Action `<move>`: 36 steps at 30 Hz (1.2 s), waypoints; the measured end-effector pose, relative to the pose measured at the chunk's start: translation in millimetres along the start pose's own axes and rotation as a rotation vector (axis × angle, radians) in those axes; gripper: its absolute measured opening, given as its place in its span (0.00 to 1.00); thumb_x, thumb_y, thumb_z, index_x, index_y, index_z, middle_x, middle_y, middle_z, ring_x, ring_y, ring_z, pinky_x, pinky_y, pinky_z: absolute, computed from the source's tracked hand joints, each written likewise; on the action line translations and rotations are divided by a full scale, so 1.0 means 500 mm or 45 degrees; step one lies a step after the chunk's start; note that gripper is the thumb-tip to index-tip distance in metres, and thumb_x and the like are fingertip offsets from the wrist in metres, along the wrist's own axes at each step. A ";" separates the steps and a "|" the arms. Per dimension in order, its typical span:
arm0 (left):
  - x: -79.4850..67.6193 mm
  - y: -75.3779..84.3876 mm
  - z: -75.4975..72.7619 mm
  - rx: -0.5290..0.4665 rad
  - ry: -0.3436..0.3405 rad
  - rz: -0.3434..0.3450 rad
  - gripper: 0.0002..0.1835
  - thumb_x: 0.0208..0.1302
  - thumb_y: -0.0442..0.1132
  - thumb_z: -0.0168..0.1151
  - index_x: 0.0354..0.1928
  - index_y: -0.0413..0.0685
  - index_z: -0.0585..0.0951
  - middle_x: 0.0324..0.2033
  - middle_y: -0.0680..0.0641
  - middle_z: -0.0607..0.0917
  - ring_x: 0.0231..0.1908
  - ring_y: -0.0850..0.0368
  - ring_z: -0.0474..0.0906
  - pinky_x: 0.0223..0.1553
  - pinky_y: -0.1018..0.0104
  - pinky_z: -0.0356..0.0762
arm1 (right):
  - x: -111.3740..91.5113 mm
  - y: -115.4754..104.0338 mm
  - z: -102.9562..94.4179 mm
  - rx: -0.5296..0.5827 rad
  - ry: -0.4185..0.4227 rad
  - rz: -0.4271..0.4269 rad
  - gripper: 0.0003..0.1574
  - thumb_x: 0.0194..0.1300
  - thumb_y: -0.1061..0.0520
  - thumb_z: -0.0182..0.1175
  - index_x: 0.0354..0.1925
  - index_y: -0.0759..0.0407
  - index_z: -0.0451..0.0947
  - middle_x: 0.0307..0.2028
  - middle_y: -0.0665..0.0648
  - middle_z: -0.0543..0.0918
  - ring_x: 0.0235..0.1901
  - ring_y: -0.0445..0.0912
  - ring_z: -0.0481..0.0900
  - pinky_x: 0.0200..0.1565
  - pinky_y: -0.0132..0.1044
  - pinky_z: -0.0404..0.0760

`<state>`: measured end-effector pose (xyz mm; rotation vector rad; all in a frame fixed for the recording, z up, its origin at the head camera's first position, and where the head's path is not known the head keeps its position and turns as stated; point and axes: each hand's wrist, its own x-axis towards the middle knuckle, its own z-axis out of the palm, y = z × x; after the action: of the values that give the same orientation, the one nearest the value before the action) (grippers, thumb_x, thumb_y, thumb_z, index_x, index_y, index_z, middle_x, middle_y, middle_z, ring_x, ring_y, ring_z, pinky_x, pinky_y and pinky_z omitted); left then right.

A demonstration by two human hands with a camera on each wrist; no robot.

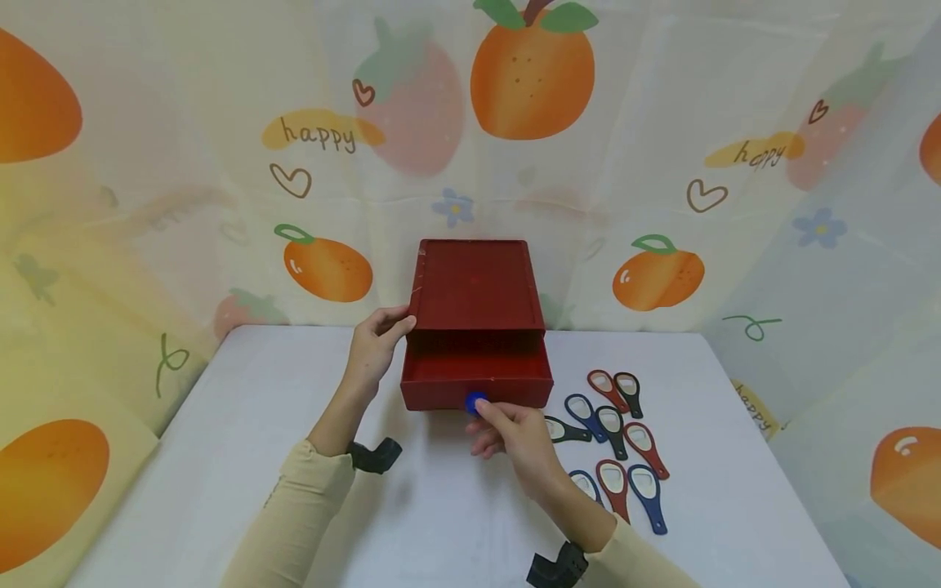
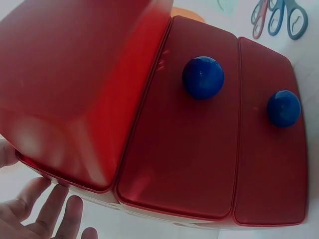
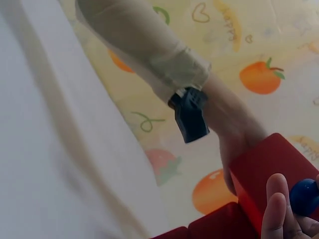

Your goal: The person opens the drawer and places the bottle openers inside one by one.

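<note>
A red drawer cabinet (image 1: 474, 286) stands at the back of the table, its top drawer (image 1: 441, 395) pulled out. Between thumb and fingers, my right hand (image 1: 518, 441) pinches the blue knob (image 1: 472, 402) on that drawer. The same knob shows at the right edge of the right wrist view. My left hand (image 1: 372, 349) rests against the cabinet's left side near the top front corner. In the left wrist view its fingers (image 2: 52, 211) touch the side wall. Two lower drawers, with a middle knob (image 2: 203, 77) and a bottom knob (image 2: 284, 108), are closed.
Several small magnifying glasses (image 1: 641, 449) with red, blue and black frames lie on the white table (image 1: 294, 523) to the right of the cabinet. Some are partly hidden by my right hand and forearm. A fruit-printed curtain (image 1: 515, 188) hangs right behind the cabinet.
</note>
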<state>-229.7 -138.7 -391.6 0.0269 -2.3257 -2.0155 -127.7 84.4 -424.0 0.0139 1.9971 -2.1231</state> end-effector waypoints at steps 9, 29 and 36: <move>-0.005 -0.001 -0.001 0.022 0.002 0.015 0.23 0.69 0.46 0.58 0.62 0.44 0.75 0.58 0.39 0.78 0.58 0.46 0.73 0.69 0.45 0.62 | -0.054 0.011 0.019 0.001 0.008 0.025 0.30 0.64 0.40 0.61 0.46 0.66 0.83 0.34 0.60 0.89 0.26 0.49 0.87 0.35 0.34 0.84; -0.002 -0.001 -0.001 0.015 0.001 0.042 0.23 0.67 0.44 0.61 0.61 0.42 0.76 0.56 0.37 0.80 0.56 0.48 0.75 0.67 0.49 0.64 | -0.113 0.044 0.022 0.046 -0.006 0.063 0.27 0.67 0.44 0.61 0.46 0.69 0.81 0.34 0.67 0.87 0.23 0.44 0.85 0.33 0.31 0.84; -0.002 -0.002 -0.004 0.019 0.002 0.056 0.23 0.67 0.45 0.61 0.60 0.42 0.76 0.56 0.37 0.80 0.56 0.47 0.75 0.67 0.48 0.65 | -0.112 0.054 0.022 0.083 -0.030 0.045 0.28 0.67 0.46 0.61 0.46 0.72 0.80 0.32 0.63 0.87 0.22 0.42 0.84 0.31 0.29 0.83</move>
<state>-228.7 -140.9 -392.4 -0.0219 -2.3197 -1.9768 -66.9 81.3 -440.7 0.0341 1.8994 -2.1555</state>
